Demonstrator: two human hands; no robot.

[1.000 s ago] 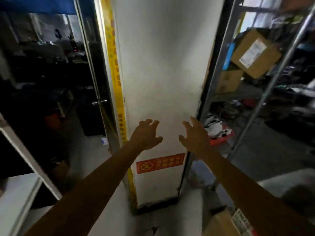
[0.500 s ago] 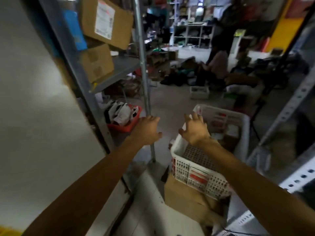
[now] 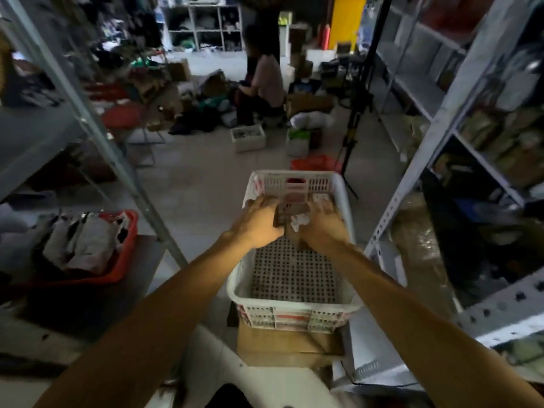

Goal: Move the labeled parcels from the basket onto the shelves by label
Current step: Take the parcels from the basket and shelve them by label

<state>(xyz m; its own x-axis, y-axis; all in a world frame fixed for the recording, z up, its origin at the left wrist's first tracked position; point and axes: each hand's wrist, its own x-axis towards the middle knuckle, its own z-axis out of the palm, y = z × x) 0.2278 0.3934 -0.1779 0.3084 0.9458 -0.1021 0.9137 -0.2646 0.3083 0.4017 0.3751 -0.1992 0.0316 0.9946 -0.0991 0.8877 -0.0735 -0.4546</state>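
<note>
In the head view, both hands reached into the far end of the white basket (image 3: 294, 301). The left hand (image 3: 259, 223) and right hand (image 3: 322, 226) each had fingers curled onto a brown parcel (image 3: 290, 214) between them, a two-handed grip. The basket's near half showed bare perforated floor. Blur hid the parcel's long axis. A red bin (image 3: 117, 269) of bagged goods sat to the left.

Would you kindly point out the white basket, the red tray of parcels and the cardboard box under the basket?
white basket (image 3: 294, 307): head view, on its near rim.
red tray (image 3: 117, 270): head view, on its right wall.
cardboard box (image 3: 290, 346): head view, on its front face.
</note>
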